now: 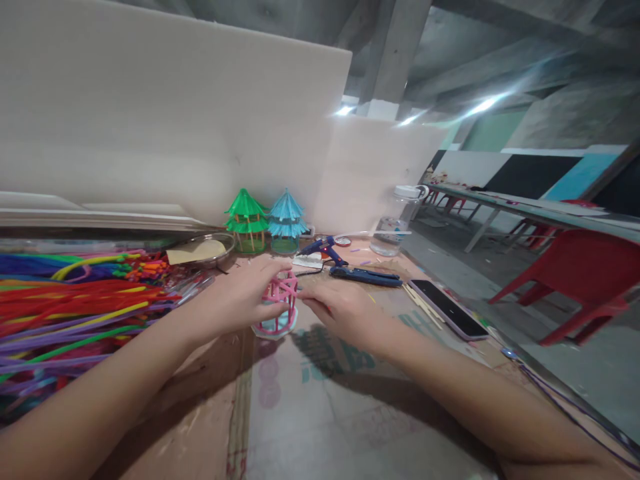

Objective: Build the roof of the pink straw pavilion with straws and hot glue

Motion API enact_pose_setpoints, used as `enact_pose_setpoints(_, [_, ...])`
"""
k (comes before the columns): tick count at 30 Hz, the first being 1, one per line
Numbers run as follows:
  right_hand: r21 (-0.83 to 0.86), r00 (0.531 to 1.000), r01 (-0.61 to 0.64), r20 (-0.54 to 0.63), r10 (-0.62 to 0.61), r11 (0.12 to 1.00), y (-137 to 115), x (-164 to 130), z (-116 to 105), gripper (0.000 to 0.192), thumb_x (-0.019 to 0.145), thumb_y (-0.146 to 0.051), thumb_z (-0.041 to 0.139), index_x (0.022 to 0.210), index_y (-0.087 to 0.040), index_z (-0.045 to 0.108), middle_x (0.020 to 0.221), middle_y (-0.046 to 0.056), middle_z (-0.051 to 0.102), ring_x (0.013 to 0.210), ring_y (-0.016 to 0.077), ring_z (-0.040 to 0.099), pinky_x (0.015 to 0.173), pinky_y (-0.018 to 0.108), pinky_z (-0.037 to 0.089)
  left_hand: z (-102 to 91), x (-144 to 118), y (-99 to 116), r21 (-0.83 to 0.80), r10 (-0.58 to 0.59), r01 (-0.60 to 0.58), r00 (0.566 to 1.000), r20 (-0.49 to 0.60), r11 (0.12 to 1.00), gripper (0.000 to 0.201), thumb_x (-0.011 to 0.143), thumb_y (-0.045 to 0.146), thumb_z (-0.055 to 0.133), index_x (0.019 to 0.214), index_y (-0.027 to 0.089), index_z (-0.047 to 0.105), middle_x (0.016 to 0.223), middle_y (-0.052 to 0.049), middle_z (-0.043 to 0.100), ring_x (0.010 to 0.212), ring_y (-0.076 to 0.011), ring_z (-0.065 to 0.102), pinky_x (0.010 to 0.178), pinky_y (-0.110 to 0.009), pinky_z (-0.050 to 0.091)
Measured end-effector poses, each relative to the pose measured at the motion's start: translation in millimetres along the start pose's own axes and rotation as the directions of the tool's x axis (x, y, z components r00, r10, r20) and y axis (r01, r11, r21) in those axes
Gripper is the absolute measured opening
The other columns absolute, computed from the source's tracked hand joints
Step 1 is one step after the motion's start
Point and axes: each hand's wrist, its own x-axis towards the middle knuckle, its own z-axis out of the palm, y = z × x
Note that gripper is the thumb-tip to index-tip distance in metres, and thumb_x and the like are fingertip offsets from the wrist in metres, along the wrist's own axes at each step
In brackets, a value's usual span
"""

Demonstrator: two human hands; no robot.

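A small pink open frame (pixel 284 288) of thin bars stands on a pale blue base (pixel 273 327) on the cardboard. From the left, my left hand (pixel 245 293) grips the frame between thumb and fingers. My right hand (pixel 343 312) is closed in a pinch at the frame's right side; whatever its fingertips hold is too small to make out. Behind the frame stand a green model pavilion (pixel 244 223) and a light blue one (pixel 287 223), each with a tiered, pointed roof.
Coloured pipe cleaners (pixel 75 313) pile up at left beside a round metal dish (pixel 227 248). A blue glue gun (pixel 327 249), a dark-blue handled tool (pixel 365 276), thin sticks (pixel 423 305) and a phone (pixel 450 309) lie rightward. A water bottle (pixel 391 227) stands behind.
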Motion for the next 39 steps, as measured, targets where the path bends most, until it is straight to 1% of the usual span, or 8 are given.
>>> enact_pose_setpoints(7, [-0.015, 1.000, -0.025, -0.010, 0.025, 1.000, 0.8, -2.3, 5.7, 0.019, 0.097, -0.018, 0.051, 0.103, -0.017, 0.070, 0.097, 0.008, 0.077, 0.089, 0.0189, 0.072, 0.080, 0.030, 0.055, -8.8, 1.3, -0.1, 0.036, 0.038, -0.040, 0.998, 0.044, 0.999, 0.058, 0.081, 0.038, 0.069, 0.135, 0.024, 0.054, 0.129, -0.011, 0.065, 0.118, -0.0289, 0.061, 0.099, -0.039, 0.048])
enact_pose_setpoints(14, [-0.023, 1.000, -0.018, -0.019, 0.018, 1.000, 2.7, -3.6, 9.7, 0.022, 0.098, -0.019, 0.049, 0.102, -0.018, 0.071, 0.096, 0.008, 0.077, 0.087, 0.0180, 0.072, 0.078, 0.029, 0.055, -17.4, -2.0, 2.9, 0.155, 0.153, -0.148, 0.988, -0.017, 0.977, 0.028, 0.088, 0.036, 0.061, 0.111, 0.021, 0.069, 0.125, -0.014, 0.063, 0.115, -0.0290, 0.060, 0.095, -0.043, 0.051])
enact_pose_setpoints(23, [0.046, 0.998, -0.061, 0.028, 0.060, 0.997, 1.2, -2.0, 6.6, 0.021, 0.095, -0.016, 0.053, 0.103, -0.018, 0.072, 0.100, 0.009, 0.078, 0.091, 0.0201, 0.072, 0.081, 0.032, 0.055, -14.2, -1.7, 5.5, 0.178, 0.212, -0.209, 0.977, 0.004, 0.962, 0.023, 0.091, 0.032, 0.059, 0.106, 0.021, 0.072, 0.121, -0.014, 0.065, 0.111, -0.0278, 0.062, 0.094, -0.044, 0.050])
enact_pose_setpoints(26, [0.034, 0.998, -0.061, 0.023, 0.061, 0.998, 0.2, -1.5, 5.8, 0.021, 0.095, -0.015, 0.053, 0.101, -0.016, 0.073, 0.099, 0.010, 0.078, 0.090, 0.0212, 0.073, 0.081, 0.032, 0.055, -15.4, -2.3, 7.3, 0.167, 0.190, -0.186, 0.982, -0.008, 0.968, 0.026, 0.090, 0.034, 0.060, 0.110, 0.021, 0.071, 0.121, -0.014, 0.064, 0.110, -0.0277, 0.062, 0.094, -0.043, 0.050])
enact_pose_setpoints(31, [0.020, 0.997, -0.071, 0.033, 0.070, 0.997, -0.7, -0.9, 5.4, 0.021, 0.095, -0.016, 0.053, 0.102, -0.019, 0.073, 0.100, 0.008, 0.078, 0.091, 0.0192, 0.073, 0.081, 0.031, 0.055, -18.0, -2.1, 10.5, 0.143, 0.151, -0.155, 0.988, 0.038, 0.978, 0.026, 0.090, 0.035, 0.057, 0.105, 0.021, 0.073, 0.118, -0.012, 0.066, 0.107, -0.0271, 0.063, 0.091, -0.041, 0.051])
enact_pose_setpoints(33, [0.010, 0.997, -0.073, 0.034, 0.073, 0.997, -0.9, -0.5, 5.8, 0.020, 0.095, -0.016, 0.054, 0.102, -0.019, 0.073, 0.099, 0.007, 0.078, 0.089, 0.0182, 0.072, 0.080, 0.029, 0.055, -21.2, -0.7, 11.1, 0.119, 0.116, -0.115, 0.993, -0.001, 0.986, 0.031, 0.093, 0.040, 0.051, 0.106, 0.021, 0.072, 0.116, -0.012, 0.067, 0.106, -0.0265, 0.063, 0.089, -0.039, 0.051])
enact_pose_setpoints(36, [-0.005, 0.997, -0.076, 0.034, 0.076, 0.997, -1.3, -0.1, 6.7, 0.019, 0.094, -0.016, 0.055, 0.100, -0.019, 0.073, 0.094, 0.006, 0.078, 0.085, 0.0174, 0.072, 0.077, 0.028, 0.054, -28.5, 1.5, 9.9, 0.127, 0.015, -0.003, 0.995, -0.094, 0.992, 0.033, 0.092, 0.042, 0.049, 0.095, 0.019, 0.072, 0.102, -0.010, 0.071, 0.098, -0.0264, 0.065, 0.083, -0.036, 0.051])
enact_pose_setpoints(39, [-0.006, 0.997, -0.073, 0.029, 0.073, 0.997, -1.1, -0.4, 7.7, 0.018, 0.094, -0.015, 0.056, 0.099, -0.019, 0.073, 0.093, 0.006, 0.078, 0.084, 0.0173, 0.072, 0.076, 0.027, 0.054, -36.0, 2.2, 6.9, 0.118, -0.179, 0.196, 0.974, -0.139, 0.973, 0.025, 0.086, 0.041, 0.056, 0.082, 0.021, 0.071, 0.081, -0.005, 0.073, 0.080, -0.0243, 0.067, 0.070, -0.032, 0.048])
